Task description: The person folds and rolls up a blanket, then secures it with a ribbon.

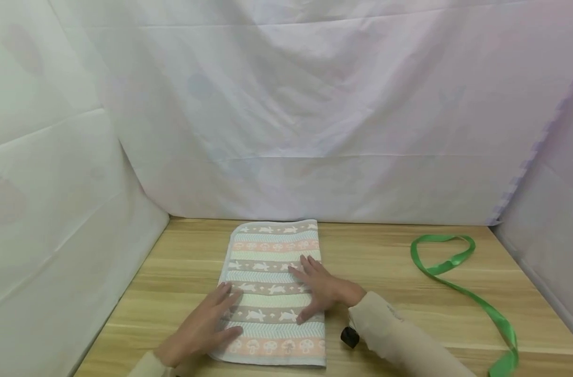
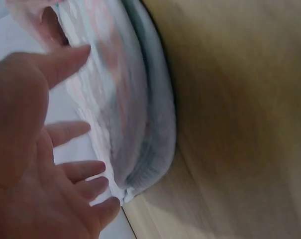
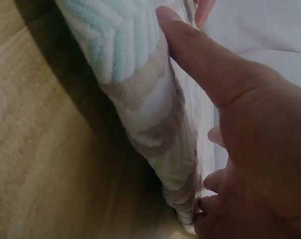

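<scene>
A folded towel (image 1: 272, 288) with bands of white rabbits, mushrooms and zigzags lies lengthwise on the table. Its rounded corners and pale border are on the left, and in the left wrist view two layers of the towel (image 2: 140, 99) show there. My left hand (image 1: 203, 324) is at the left edge near the front, fingers spread and fairly straight. Across from it, my right hand (image 1: 321, 288) lies over the right edge with fingers apart. Seen from the right wrist, the towel (image 3: 155, 109) has a smooth, thick fold along that side, with the thumb right at it.
A long green ribbon (image 1: 484, 296) curls over the right part of the wooden table (image 1: 380, 251), looped at its far end. White cloth (image 1: 314, 104) hangs behind the table and along both sides. A small black object (image 1: 349, 337) sits by my right wrist.
</scene>
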Demonstrator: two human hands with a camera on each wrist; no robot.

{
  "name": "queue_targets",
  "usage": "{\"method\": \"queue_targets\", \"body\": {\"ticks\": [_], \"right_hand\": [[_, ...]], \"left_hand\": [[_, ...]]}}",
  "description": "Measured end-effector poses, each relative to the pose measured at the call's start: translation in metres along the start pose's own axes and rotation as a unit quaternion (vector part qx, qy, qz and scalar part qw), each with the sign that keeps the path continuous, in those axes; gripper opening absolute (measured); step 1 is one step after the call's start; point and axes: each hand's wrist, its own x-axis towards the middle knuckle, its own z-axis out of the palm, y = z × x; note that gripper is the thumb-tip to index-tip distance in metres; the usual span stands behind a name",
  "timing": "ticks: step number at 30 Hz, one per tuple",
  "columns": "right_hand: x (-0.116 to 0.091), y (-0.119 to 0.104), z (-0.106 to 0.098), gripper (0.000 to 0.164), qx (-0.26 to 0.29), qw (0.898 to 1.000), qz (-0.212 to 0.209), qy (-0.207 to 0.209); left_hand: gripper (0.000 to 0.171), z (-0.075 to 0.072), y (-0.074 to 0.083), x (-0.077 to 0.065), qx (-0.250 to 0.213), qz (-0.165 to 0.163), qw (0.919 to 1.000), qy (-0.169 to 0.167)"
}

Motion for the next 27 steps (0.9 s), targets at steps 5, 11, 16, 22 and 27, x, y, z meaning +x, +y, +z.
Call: {"method": "queue_targets", "body": {"ticks": [5,11,16,22,27], "right_hand": [[-0.001,0.0,0.003,0.123,-0.015,1.0,0.017,-0.021],[-0.003,0.002,0.004,0.123,-0.031,0.999,0.02,-0.024],[-0.006,0.005,0.004,0.123,-0.038,0.999,0.02,-0.022],[-0.015,0.011,0.002,0.122,-0.035,0.999,0.019,-0.021],[-0.024,0.019,-0.001,0.122,-0.041,0.999,0.014,-0.016]], "left_hand": [[0.083,0.002,-0.007,0.007,-0.035,0.021,0.9974,-0.06],[0.085,0.002,-0.006,0.009,-0.044,0.018,0.9959,-0.077],[0.084,0.004,-0.002,0.01,-0.04,0.026,0.9962,-0.072],[0.084,0.01,0.006,0.014,-0.044,0.029,0.9959,-0.073],[0.082,0.015,0.014,0.018,-0.042,0.034,0.9956,-0.077]]}}
